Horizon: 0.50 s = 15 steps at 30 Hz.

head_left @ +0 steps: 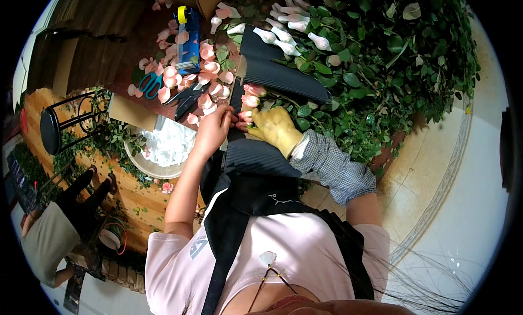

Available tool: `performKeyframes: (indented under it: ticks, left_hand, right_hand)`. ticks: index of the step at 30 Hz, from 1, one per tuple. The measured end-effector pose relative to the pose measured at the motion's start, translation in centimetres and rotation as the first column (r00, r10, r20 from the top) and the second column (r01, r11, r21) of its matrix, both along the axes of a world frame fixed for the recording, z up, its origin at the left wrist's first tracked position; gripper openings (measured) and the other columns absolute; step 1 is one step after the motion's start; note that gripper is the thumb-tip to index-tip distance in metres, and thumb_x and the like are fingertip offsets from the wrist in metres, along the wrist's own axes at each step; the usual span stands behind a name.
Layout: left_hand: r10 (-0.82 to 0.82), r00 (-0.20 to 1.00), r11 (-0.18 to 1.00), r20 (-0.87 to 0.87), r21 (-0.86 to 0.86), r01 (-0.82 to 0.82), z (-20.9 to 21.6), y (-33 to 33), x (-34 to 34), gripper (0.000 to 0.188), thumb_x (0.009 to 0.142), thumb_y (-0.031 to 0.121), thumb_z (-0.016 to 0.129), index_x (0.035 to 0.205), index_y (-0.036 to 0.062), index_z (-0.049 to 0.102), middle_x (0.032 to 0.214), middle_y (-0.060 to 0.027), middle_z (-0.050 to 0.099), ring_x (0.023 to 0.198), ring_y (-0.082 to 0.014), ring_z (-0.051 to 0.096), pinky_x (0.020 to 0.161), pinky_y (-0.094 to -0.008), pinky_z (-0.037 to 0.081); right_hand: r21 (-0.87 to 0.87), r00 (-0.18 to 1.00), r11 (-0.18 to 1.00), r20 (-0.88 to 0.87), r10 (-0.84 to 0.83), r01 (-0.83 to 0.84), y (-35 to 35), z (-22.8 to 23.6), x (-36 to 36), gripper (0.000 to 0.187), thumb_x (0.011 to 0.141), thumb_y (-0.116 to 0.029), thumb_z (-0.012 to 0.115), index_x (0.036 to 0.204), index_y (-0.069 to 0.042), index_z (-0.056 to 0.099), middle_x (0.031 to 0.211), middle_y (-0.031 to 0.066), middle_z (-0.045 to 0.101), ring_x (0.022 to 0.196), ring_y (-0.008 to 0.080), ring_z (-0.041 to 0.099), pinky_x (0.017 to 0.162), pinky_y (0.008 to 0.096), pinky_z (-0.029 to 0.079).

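Note:
Pink roses lie in a column on a black corrugated sheet, whose lower flap opens toward me. My right hand, in a yellow rubber glove and a checked sleeve cover, is closed round a rose at the lower end of the column. Bare, my left hand has its fingers bent together at the sheet's left edge, close to the rose heads. What its fingertips pinch, if anything, is hidden. Loose pink petals lie just beyond the left hand.
Black-handled clippers, teal scissors and a blue tape dispenser lie among the petals. A basin of white pieces stands left. Leafy stems and roses in white netting fill the right. Another person stands far left.

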<state>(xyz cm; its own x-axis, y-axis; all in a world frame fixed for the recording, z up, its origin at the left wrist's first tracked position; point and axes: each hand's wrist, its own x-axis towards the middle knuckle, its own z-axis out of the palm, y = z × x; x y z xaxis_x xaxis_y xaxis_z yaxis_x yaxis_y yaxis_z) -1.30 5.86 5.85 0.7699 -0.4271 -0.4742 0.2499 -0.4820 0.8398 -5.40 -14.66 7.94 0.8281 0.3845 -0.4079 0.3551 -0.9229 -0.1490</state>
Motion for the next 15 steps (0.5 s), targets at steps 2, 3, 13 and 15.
performKeyframes:
  ticks: [2,3,13,15]
  left_hand:
    - [0.020,0.997,1.000,0.074,-0.022,-0.019,0.8,-0.6,-0.7,0.020,0.096,0.017,0.058,0.104,0.0001,0.065,0.079,-0.0182,0.072,0.079,-0.0311,0.073,0.070,-0.0391,0.057]
    - [-0.094,0.977,0.991,0.190,0.108,0.074,2.7,-1.4,-0.7,0.018,0.095,0.015,0.058,0.100,-0.0009,0.064,0.081,-0.0193,0.071,0.078,-0.0342,0.071,0.069,-0.0421,0.056]
    - [-0.466,0.770,0.780,0.436,0.614,0.124,3.0,-8.5,-5.4,0.010,0.082,0.008,0.059,0.089,0.0001,0.056,0.087,-0.0242,0.065,0.069,-0.0293,0.071,0.053,-0.0317,0.057]
    - [-0.426,0.809,0.809,0.406,0.571,0.140,3.0,-8.4,-5.3,0.010,0.083,0.008,0.059,0.088,-0.0003,0.057,0.082,-0.0237,0.065,0.066,-0.0290,0.070,0.052,-0.0314,0.057]
  right_hand:
    - [0.037,1.000,0.999,0.009,-0.011,0.011,-0.1,-1.0,-0.1,0.037,0.083,-0.034,0.069,0.102,-0.002,0.064,0.068,0.0084,0.069,0.062,0.0264,0.069,0.058,0.0388,0.054]
    - [0.042,0.994,0.998,0.101,-0.045,0.041,-0.1,-2.2,-0.7,0.024,0.081,-0.025,0.068,0.095,-0.005,0.065,0.068,0.0094,0.069,0.063,0.0282,0.069,0.059,0.0405,0.054]
    - [0.450,0.822,0.704,-0.142,-0.552,0.550,-2.3,1.4,0.0,0.016,0.092,-0.024,0.062,0.099,-0.012,0.070,0.095,0.0111,0.072,0.088,0.0344,0.069,0.076,0.0434,0.055]
    - [0.329,0.783,0.720,-0.123,-0.609,0.611,-2.0,1.6,0.9,0.016,0.091,-0.024,0.064,0.101,-0.011,0.069,0.091,0.0129,0.071,0.085,0.0340,0.069,0.075,0.0441,0.054]
